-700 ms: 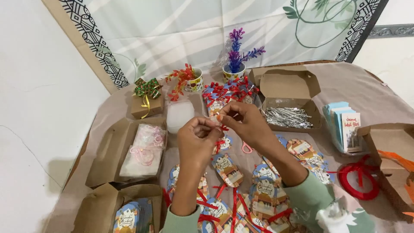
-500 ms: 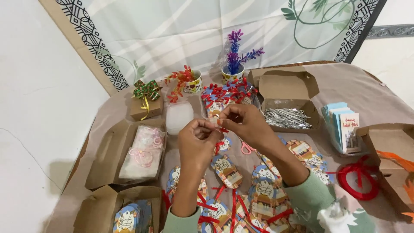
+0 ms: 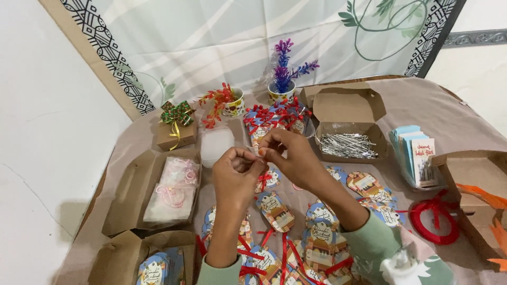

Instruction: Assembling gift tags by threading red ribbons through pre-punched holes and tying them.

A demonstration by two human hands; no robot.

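Fingers of the left hand (image 3: 236,171) and right hand (image 3: 292,158) pinch shut on a red ribbon (image 3: 260,152), apparently tying it. At six o'clock, ribboned tags (image 3: 274,211) cover the desk (image 3: 454,105); the knot needs an even pull.

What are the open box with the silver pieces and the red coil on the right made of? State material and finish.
Open box: looks like brown cardboard, matte, with folded flaps and creased edges. Silver pieces inside: thin, shiny strips, possibly metallic twist ties or foil; too small to tell. Red coil: seems to be ribbon or cord, wound in a loose ring, with a slight sheen.
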